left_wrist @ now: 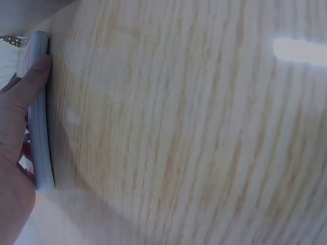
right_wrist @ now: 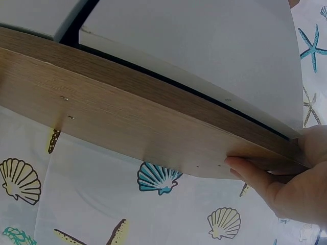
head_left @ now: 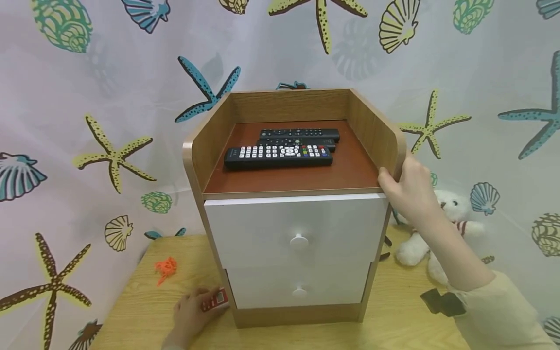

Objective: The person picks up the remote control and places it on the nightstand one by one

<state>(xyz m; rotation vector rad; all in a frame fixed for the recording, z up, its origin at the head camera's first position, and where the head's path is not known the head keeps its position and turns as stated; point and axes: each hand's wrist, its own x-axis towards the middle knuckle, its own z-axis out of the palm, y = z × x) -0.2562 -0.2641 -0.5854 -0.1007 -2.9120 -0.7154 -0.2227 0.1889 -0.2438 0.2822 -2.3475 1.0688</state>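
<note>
A small wooden cabinet (head_left: 262,318) with two white drawers (head_left: 258,233) stands on the table. My right hand (head_left: 411,187) grips the front of its right side panel (head_left: 378,124); in the right wrist view the fingers (right_wrist: 250,171) lie against the wooden side (right_wrist: 127,112). Low at the cabinet's left, my left hand (head_left: 192,311) holds a red calculator (head_left: 214,300) with a small screen. From the left wrist view, the thumb presses the pale edge of the calculator (left_wrist: 42,127), which stands on its side on the wood-grain surface; the other fingers are partly hidden behind it.
Several things lie around: a black remote (head_left: 280,158) with two more behind it on the cabinet's top, an orange tangle (head_left: 166,268) left on the table (head_left: 144,311), and a white teddy bear (head_left: 452,206) at right. A shell-patterned cloth (head_left: 280,43) hangs behind.
</note>
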